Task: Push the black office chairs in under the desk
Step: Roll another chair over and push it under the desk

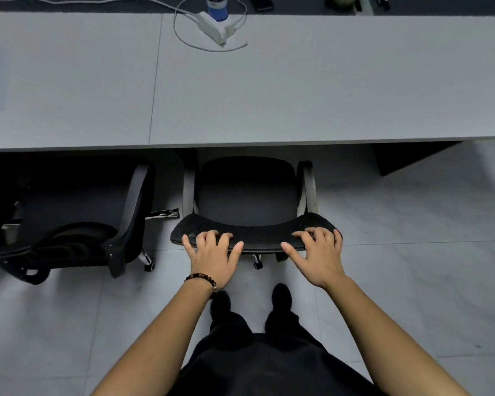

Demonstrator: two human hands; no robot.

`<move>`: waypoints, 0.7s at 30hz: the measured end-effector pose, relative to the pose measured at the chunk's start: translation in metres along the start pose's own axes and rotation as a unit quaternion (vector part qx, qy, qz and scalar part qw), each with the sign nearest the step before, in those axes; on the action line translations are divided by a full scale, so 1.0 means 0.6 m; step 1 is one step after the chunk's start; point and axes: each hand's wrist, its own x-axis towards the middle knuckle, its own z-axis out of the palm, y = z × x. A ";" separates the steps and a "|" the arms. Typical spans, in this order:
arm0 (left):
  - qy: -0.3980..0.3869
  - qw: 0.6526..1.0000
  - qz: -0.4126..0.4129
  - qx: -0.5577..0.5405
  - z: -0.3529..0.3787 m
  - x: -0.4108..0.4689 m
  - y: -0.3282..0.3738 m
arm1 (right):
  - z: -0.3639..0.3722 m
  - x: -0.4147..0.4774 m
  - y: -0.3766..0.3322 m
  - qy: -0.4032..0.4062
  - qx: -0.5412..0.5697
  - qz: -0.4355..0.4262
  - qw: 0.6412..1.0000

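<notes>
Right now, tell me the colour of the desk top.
The desk top is plain light grey; head view.

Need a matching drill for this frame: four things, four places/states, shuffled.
Things:
1. middle chair
2. left chair
3. white adapter
4. bracelet

States:
A. worn at a wrist
B. on the desk
C. no hand on it
D. held by left hand and right hand

Pairs: 1-D, 2-C, 3-B, 4-A
</notes>
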 end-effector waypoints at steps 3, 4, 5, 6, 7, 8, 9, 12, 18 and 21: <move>0.009 1.000 0.005 0.001 0.003 -0.004 -0.006 | 0.004 -0.007 -0.003 -0.005 0.001 0.003 1.000; 0.012 1.000 0.004 0.001 0.004 -0.002 -0.007 | 0.004 -0.006 -0.004 -0.006 0.002 0.001 1.000; 0.015 1.000 0.002 0.000 0.005 0.001 -0.008 | 0.002 -0.002 -0.004 -0.008 0.004 0.001 1.000; 0.020 1.000 0.002 0.002 0.006 0.005 -0.008 | 0.000 0.003 -0.005 -0.012 0.004 0.002 1.000; 0.025 1.000 0.002 0.004 0.006 0.008 -0.008 | -0.002 0.007 -0.005 -0.018 0.004 0.003 1.000; 0.025 1.000 0.001 0.006 0.005 0.011 -0.007 | -0.004 0.009 -0.005 -0.022 0.004 0.003 1.000; 0.023 1.000 -0.002 0.005 0.005 0.014 -0.007 | -0.005 0.011 -0.005 -0.022 0.006 0.002 1.000; 0.021 1.000 -0.008 0.003 0.003 0.013 0.000 | -0.006 0.012 -0.001 -0.010 0.013 -0.001 1.000; 0.006 1.000 -0.016 0.009 0.000 0.007 0.012 | -0.011 0.012 0.008 -0.006 0.018 -0.010 1.000; -0.009 1.000 -0.020 -0.003 -0.003 0.008 0.011 | -0.016 0.013 0.007 -0.017 0.019 -0.015 1.000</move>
